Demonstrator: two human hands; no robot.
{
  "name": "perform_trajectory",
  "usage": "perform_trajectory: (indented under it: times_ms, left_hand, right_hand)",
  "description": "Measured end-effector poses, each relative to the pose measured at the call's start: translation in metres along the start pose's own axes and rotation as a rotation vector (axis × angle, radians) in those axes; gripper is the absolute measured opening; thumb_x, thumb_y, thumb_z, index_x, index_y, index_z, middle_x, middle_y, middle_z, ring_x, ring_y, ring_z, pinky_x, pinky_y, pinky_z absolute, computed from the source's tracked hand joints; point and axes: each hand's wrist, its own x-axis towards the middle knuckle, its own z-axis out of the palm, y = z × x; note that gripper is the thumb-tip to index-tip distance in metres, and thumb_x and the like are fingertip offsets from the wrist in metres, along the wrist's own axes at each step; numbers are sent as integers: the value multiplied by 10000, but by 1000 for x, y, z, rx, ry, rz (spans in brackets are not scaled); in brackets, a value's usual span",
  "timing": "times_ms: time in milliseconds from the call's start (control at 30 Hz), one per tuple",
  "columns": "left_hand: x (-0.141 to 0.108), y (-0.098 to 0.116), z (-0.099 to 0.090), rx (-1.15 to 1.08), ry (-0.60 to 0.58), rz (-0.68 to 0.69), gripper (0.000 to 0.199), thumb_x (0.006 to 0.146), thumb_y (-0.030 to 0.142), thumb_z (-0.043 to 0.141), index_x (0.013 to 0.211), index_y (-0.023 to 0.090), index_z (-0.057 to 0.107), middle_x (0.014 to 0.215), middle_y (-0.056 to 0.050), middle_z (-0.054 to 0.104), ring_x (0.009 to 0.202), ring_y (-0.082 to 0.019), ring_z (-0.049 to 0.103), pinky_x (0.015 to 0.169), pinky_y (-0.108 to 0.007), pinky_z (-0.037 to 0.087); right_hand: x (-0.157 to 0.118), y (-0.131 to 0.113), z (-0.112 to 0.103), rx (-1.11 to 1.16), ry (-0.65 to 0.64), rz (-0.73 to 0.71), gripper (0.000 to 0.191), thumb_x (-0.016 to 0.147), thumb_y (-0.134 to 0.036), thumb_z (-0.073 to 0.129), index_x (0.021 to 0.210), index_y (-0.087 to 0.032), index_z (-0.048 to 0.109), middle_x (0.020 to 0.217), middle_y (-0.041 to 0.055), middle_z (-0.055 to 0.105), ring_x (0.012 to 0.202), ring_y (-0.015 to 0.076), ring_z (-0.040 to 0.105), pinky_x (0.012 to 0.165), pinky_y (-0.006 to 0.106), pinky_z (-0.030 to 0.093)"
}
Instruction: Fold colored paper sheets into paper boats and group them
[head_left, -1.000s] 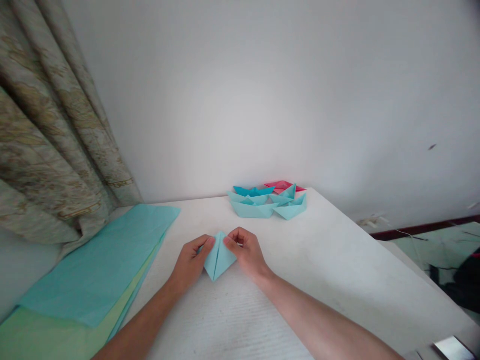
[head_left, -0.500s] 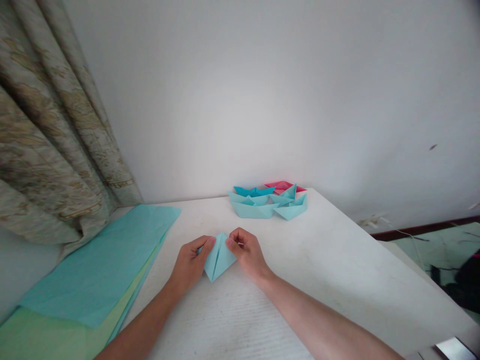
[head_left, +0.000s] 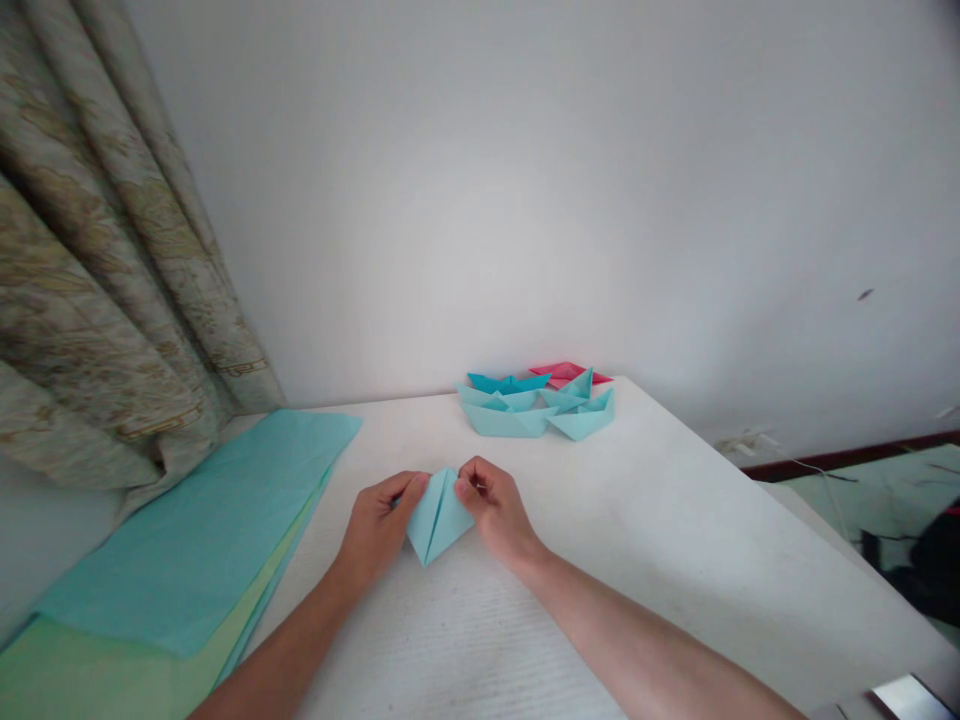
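A small light-blue folded paper (head_left: 441, 515), diamond-shaped with a crease or slit down its middle, is held above the white table (head_left: 570, 520). My left hand (head_left: 381, 520) pinches its left corner between thumb and fingers. On the opposite corner, my right hand (head_left: 496, 508) has its thumb and curled fingers closed. The paper's lower point faces me. Behind, near the wall, stand several folded paper boats: light-blue ones (head_left: 510, 422), a darker blue one (head_left: 510, 384) and a pink one (head_left: 566, 374).
Large blue sheets (head_left: 202, 540) lie on the left with a green sheet (head_left: 97, 670) under them. A patterned curtain (head_left: 97, 250) hangs at the left. A shiny flat object (head_left: 911, 698) is at the lower right corner.
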Motion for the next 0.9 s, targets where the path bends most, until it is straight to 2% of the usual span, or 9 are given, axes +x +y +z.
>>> perform_trajectory:
  times_ms: [167, 367, 633, 767, 900]
  left_hand:
    - [3, -3, -1, -57, -37, -30, 321, 785, 414, 584, 879, 152, 745, 762, -34, 709, 713, -193, 598, 637, -243, 448]
    - [2, -2, 3, -71, -153, -41, 297, 744, 412, 632, 891, 181, 746, 828, -40, 729, 792, -226, 631, 698, -264, 471]
    - [2, -3, 5, -116, -181, -65, 305, 726, 392, 650, 910, 166, 740, 826, -42, 727, 776, -219, 630, 685, -261, 463]
    - [3, -3, 5, -174, -177, -114, 344, 727, 399, 658, 959, 156, 730, 837, -50, 722, 772, -215, 622, 683, -266, 461]
    - [2, -4, 7, -255, -160, -203, 374, 717, 433, 664, 950, 149, 736, 775, -51, 716, 682, -195, 607, 599, -256, 447]
  right_hand:
    - [0, 1, 1, 29, 8, 13, 286, 777, -428, 587, 672, -186, 477, 599, -35, 410, 567, 109, 368, 505, 224, 285]
    - [0, -3, 6, 81, -25, 73, 224, 762, -389, 621, 757, -172, 565, 614, -33, 453, 565, 103, 398, 510, 217, 311]
    - [1, -7, 7, 101, 4, 112, 164, 747, -323, 619, 719, -167, 579, 602, -30, 494, 560, 103, 432, 518, 217, 333]
    - [1, -3, 7, 96, 16, 102, 184, 751, -331, 623, 691, -164, 576, 579, -37, 467, 542, 95, 396, 500, 214, 304]
    - [2, 2, 7, 110, 6, 79, 238, 760, -385, 628, 687, -165, 574, 575, -40, 452, 534, 94, 378, 492, 218, 292]
